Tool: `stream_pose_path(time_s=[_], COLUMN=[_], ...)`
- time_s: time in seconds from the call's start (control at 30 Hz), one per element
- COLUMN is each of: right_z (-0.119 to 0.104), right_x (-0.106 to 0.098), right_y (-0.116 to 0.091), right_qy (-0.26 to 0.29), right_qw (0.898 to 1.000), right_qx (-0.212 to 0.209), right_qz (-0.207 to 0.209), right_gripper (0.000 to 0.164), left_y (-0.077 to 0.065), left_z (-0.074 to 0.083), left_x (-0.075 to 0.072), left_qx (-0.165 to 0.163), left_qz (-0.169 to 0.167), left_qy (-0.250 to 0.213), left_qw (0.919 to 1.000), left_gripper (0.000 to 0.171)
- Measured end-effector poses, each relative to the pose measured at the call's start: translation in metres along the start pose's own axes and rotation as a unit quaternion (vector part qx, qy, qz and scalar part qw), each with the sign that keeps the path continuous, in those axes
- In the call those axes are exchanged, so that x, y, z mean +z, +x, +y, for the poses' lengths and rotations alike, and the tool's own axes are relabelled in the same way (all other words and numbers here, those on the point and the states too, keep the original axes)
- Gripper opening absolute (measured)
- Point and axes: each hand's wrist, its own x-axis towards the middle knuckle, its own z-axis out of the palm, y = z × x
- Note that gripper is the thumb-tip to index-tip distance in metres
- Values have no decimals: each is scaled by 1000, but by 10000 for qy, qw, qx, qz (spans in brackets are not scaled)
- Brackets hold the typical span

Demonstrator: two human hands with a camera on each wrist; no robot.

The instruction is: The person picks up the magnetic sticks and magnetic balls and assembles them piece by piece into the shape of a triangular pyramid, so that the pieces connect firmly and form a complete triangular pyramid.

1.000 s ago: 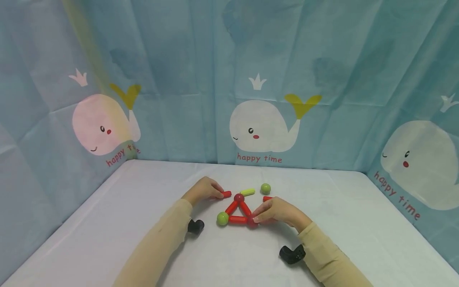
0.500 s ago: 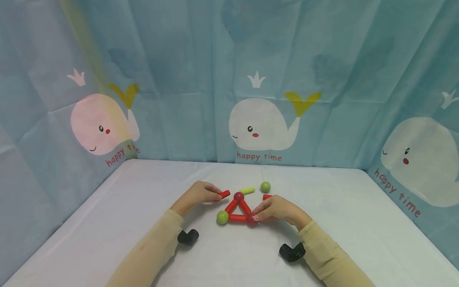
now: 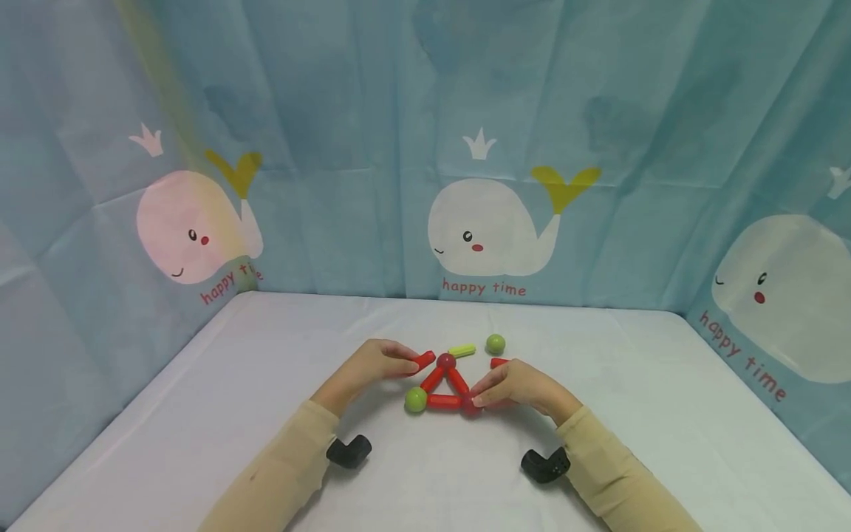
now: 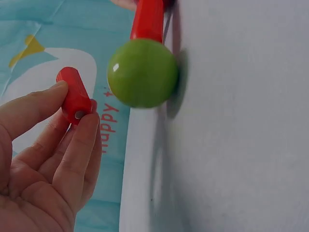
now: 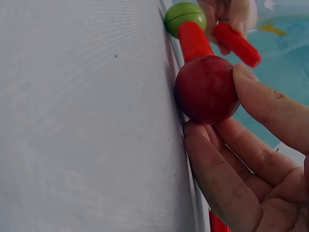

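My left hand [image 3: 368, 366] pinches a short red magnetic rod [image 4: 75, 94] between thumb and fingers; a metal disc shows at its end. The rod is tilted above the table, left of a flat triangle of red rods [image 3: 443, 401]. The triangle's corners are a green ball [image 3: 416, 400] at front left, a red ball [image 3: 446, 361] at the back and another red ball [image 5: 207, 89] at front right. That front-right ball is held by my right hand [image 3: 525, 388], thumb on one side and fingers on the other. The held rod appears apart from the balls.
Behind the triangle lie a yellow-green rod [image 3: 462, 350] and a loose green ball [image 3: 495, 343]. Another red rod [image 3: 500, 363] is partly hidden behind my right hand. Everything lies on a white-covered table [image 3: 199, 414], with a blue whale-print curtain [image 3: 346, 222] around it.
My left hand has raised and tilted the red rod, drawing back a little, then moving right toward the back red ball. My right hand stays on the front-right red ball.
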Motion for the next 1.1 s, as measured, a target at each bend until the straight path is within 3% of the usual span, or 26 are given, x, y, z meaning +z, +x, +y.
stream_pose_path(time_s=[0.47,1.1], right_z=[0,-1], right_x=[0,1], right_y=[0,-4], right_qy=[35,94], right_qw=[9999,9999], right_qx=[-101,-128], right_qz=[-48,-49], right_gripper=[25,25], left_y=[-11,-13], left_z=[3,3], left_x=[5,21], left_qx=[411,598], left_qz=[-107,-203], left_qy=[-146,326], left_qw=[9990,9975], left_gripper=[22,17])
